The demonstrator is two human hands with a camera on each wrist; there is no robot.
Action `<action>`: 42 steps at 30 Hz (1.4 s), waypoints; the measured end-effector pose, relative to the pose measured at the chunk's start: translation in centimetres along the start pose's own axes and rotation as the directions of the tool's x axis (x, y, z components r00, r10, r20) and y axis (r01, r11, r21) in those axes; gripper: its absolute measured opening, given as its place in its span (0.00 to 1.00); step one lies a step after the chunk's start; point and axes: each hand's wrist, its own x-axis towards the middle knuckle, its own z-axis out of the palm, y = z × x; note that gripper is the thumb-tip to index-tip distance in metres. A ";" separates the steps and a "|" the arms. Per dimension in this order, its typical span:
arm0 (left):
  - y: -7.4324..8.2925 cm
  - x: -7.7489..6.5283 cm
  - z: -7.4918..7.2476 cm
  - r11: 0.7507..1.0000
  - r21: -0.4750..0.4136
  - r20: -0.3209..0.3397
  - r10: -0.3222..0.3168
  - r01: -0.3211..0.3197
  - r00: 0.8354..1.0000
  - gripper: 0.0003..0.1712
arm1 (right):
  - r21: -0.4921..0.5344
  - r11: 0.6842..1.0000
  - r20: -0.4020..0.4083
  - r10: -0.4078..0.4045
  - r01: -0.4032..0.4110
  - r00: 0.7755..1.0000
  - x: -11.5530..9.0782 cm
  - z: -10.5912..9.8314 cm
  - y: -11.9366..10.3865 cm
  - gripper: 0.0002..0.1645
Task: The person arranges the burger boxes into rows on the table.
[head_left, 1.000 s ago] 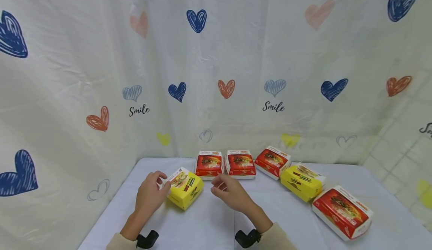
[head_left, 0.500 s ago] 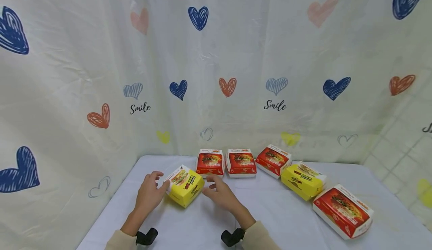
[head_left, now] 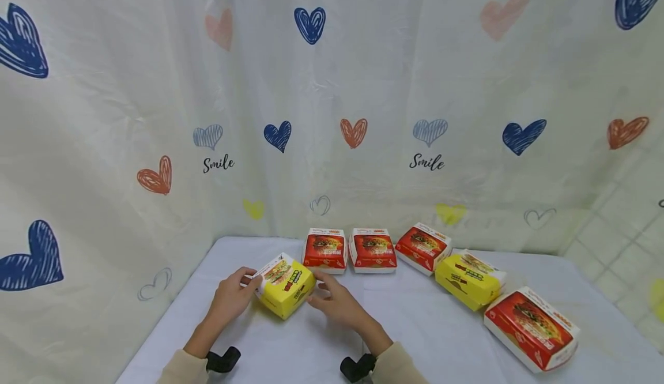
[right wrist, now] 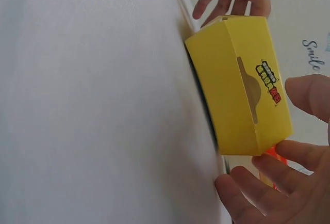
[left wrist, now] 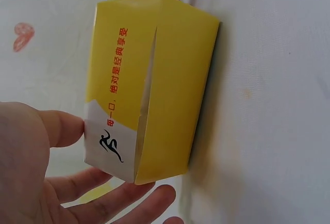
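Note:
A yellow burger box (head_left: 286,286) with a white corner sits on the white-covered table between my hands. My left hand (head_left: 231,297) is at its left end. In the left wrist view, the thumb (left wrist: 66,128) touches the lid's edge and loosely spread fingers (left wrist: 111,201) lie along the neighbouring side. From the right, my right hand (head_left: 337,303) reaches the box's other end. There, in the right wrist view, fingertips (right wrist: 281,149) meet the lower corner while the thumb (right wrist: 304,92) is close to the lid's edge. The lid is folded down, with a narrow gap along its seam.
Two red burger boxes (head_left: 325,250) (head_left: 373,250) stand side by side at the table's back edge. A third red box (head_left: 422,248), another yellow box (head_left: 469,279) and a larger-looking red box (head_left: 532,329) curve down the right. A heart-printed curtain (head_left: 332,84) hangs behind.
My right hand has moved left, from apart to touching the yellow box's right end. The left hand stays at the left end, and the box keeps its place. The head view shifts slightly.

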 end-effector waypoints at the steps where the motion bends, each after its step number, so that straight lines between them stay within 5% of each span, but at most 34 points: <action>1: -0.1 0.1 -0.1 1.000 0.000 0.006 0.004 -0.004 1.000 0.20 | -0.003 1.000 0.001 0.001 -0.001 1.000 0.0 -0.1 0.0 0.37; 11: -0.8 0.6 -1.0 0.996 -0.069 0.171 0.071 -0.060 0.983 0.16 | -0.034 0.999 0.048 0.009 -0.007 0.999 -0.3 -0.4 -0.5 0.26; 17: -0.5 0.4 -0.8 0.993 -0.091 0.214 0.087 -0.069 0.973 0.15 | -0.075 0.997 0.063 0.024 -0.019 0.998 -0.7 -1.1 -0.7 0.23; 31: 0.4 -0.1 1.3 0.989 -0.108 0.230 0.127 -0.105 0.965 0.17 | -0.111 0.993 0.056 0.033 -0.027 0.998 -1.2 -3.0 -0.3 0.20; 42: 1.3 -0.4 2.3 0.988 -0.041 0.144 0.152 -0.148 0.978 0.23 | -0.102 0.993 0.077 0.062 -0.054 0.995 -1.3 -4.1 -0.2 0.22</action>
